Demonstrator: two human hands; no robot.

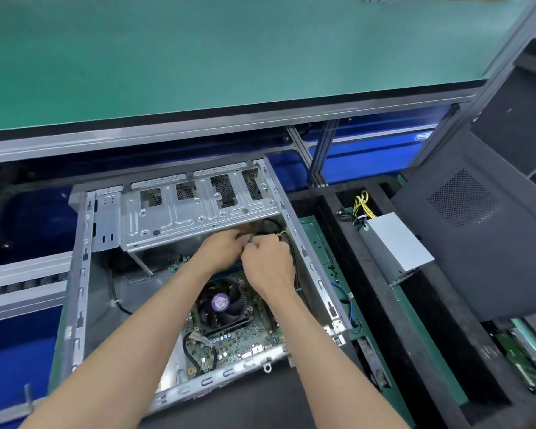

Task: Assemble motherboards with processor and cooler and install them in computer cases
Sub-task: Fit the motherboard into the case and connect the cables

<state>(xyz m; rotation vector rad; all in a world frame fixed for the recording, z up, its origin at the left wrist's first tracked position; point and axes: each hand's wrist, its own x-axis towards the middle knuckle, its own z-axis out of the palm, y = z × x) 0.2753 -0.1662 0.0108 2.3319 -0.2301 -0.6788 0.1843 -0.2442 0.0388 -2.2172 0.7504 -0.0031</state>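
Both hands deep in case (180, 305): left hand (222, 247) and right hand (268, 263) curled, pinching black cable (273, 233) beneath drive cage (195, 209). Motherboard (229, 335), cooler (222, 305) seated near. Risks: strained connector from pulling; skin cut on cage edge.

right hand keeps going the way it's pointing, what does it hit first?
Probably the black cables at its fingertips, then the drive cage of the case just beyond. The right hand points up-frame; depth is unclear.
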